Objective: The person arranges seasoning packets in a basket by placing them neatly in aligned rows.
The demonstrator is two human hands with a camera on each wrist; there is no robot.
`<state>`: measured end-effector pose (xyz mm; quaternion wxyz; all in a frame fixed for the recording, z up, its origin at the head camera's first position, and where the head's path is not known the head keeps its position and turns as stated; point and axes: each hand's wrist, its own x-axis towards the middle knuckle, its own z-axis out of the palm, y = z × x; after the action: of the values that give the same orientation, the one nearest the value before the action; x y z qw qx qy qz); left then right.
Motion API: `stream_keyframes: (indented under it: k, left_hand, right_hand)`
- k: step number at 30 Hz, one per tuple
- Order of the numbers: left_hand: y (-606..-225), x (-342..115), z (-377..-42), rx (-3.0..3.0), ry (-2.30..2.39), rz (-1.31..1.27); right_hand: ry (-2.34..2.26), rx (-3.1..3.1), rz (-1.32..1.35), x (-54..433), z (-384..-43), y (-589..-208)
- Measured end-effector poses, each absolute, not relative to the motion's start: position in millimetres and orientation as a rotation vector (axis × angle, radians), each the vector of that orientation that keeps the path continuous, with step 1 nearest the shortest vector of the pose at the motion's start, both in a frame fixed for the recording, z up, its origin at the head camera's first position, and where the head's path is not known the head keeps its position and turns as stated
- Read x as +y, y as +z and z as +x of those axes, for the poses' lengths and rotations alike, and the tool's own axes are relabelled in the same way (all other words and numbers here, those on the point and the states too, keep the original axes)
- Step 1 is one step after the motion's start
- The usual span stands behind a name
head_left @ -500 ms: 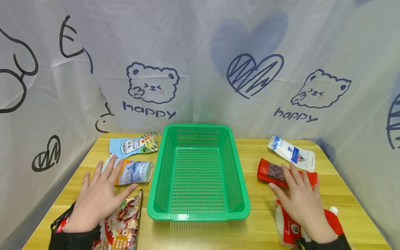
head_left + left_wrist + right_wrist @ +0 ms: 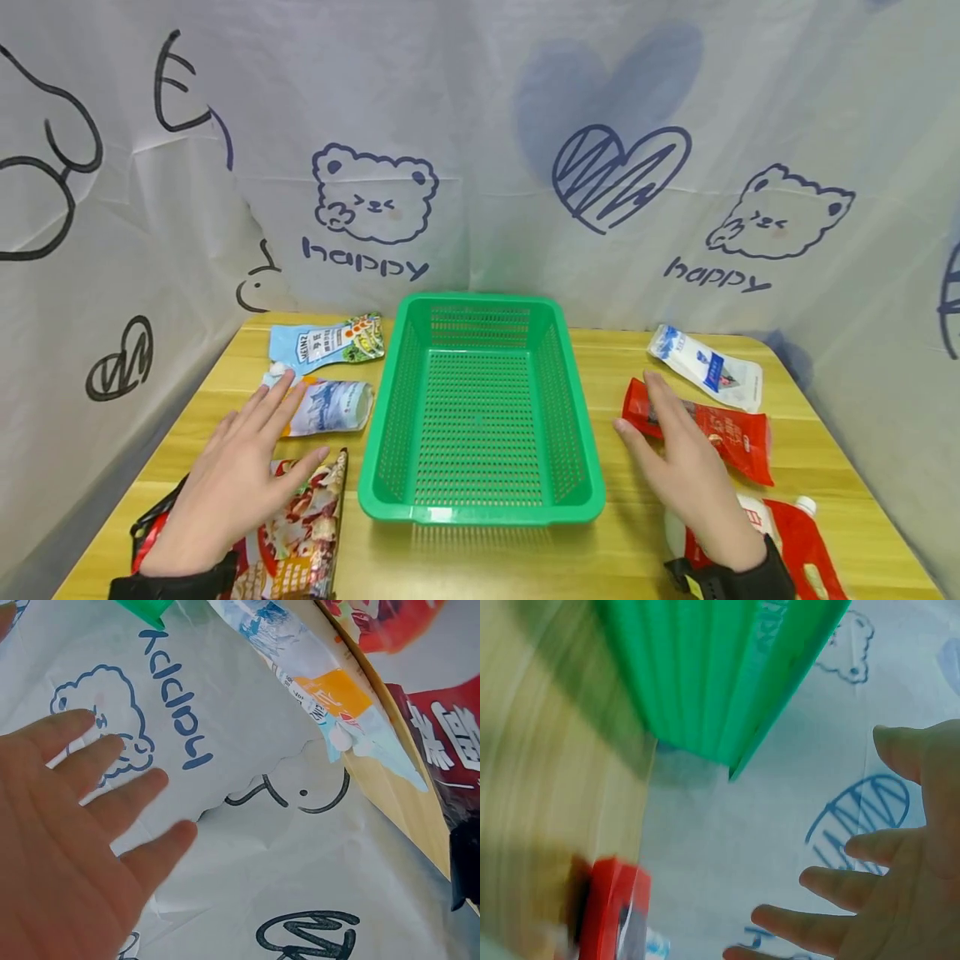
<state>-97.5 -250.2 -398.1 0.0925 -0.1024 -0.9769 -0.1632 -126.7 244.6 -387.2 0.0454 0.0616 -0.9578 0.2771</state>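
Fingers spread, my left hand [image 2: 232, 483] hovers over the left side of the table with nothing in it. Below it lie a large printed food bag [image 2: 311, 517] and a blue-and-orange spouted pouch [image 2: 330, 407], partly covered by the fingers. My right hand [image 2: 686, 479], its fingers extended and holding nothing, overlaps a red packet [image 2: 738, 435] in the head view. Under that wrist lies a red-and-white pouch with a white cap [image 2: 806, 537], partly hidden. Between the hands stands a green plastic basket [image 2: 480, 514] with nothing in it.
At the back left lies a light-blue Heinz pouch [image 2: 315, 346], close to the basket. A white-and-blue packet [image 2: 708, 367] is at the back right. A white cloth [image 2: 487, 233] with bear and heart drawings hangs behind the wooden table [image 2: 626, 533].
My right hand has shifted left, uncovering more of the red packet and the capped pouch. My left hand stays nearly in place. The whole head view has shifted slightly.
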Motion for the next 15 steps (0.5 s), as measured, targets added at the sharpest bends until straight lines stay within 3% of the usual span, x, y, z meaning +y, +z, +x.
stream_keyframes:
  k: [15]
  left_hand:
    - [-410, -249, -60, -2.82, -0.427, -0.418]
  right_hand:
    - [1.121, -2.862, 0.34, 205, -147, -393]
